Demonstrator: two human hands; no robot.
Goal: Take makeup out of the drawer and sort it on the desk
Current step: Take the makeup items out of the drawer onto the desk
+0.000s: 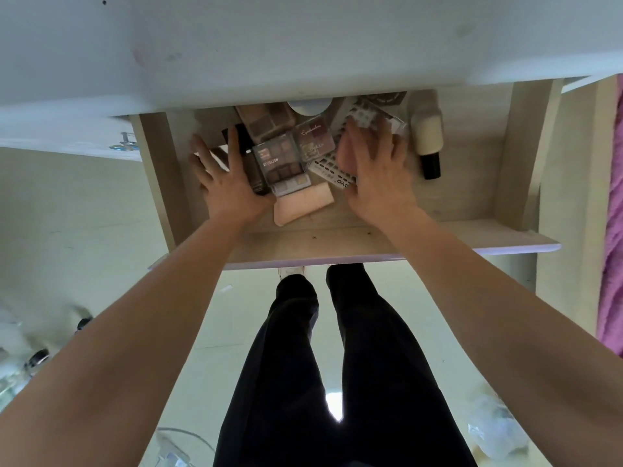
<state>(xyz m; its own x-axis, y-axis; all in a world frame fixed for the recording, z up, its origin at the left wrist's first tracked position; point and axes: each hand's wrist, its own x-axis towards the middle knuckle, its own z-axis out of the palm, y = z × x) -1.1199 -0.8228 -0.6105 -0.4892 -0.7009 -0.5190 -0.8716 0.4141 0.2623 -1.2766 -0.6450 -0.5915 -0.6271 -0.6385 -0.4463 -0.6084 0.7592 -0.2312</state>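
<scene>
Left hand [226, 183] palm down inside pale wooden drawer [151, 163], fingers straight and spread apart, gripping nothing, thumb against dark brown bottle with black cap [251, 163]. Bottle just right of that hand, long axis running away from the person, cap at the far end.

Between the two hands, three eyeshadow palettes: beige palette [266, 121] beyond the left fingertips, clear-lidded palette lettered MUGELEEN [281, 160] touching the bottle, small clear palette with burgundy pans [313, 138] nearer the right hand. MUGELEEN palette also lengthwise far to near, slightly tilted.

Pale pink folded pad [303, 203] on the near side of the palettes, between the wrists, lying slantwise, right end farther away. White round lid [308, 106] half under white desk top [303, 45], beyond both hands.

Two packs of false nail tips: white strip [332, 171] beside the right thumb, clear pack [365, 119] under the right fingertips.

Right hand [374, 176] palm down, fingers spread and relaxed, clamped on nothing, lying over pink round puff [345, 156].

Right of that hand and apart from it, cream bottle with black cap [428, 136], second of two bottles, long axis far to near, cap pointing toward the person.
</scene>
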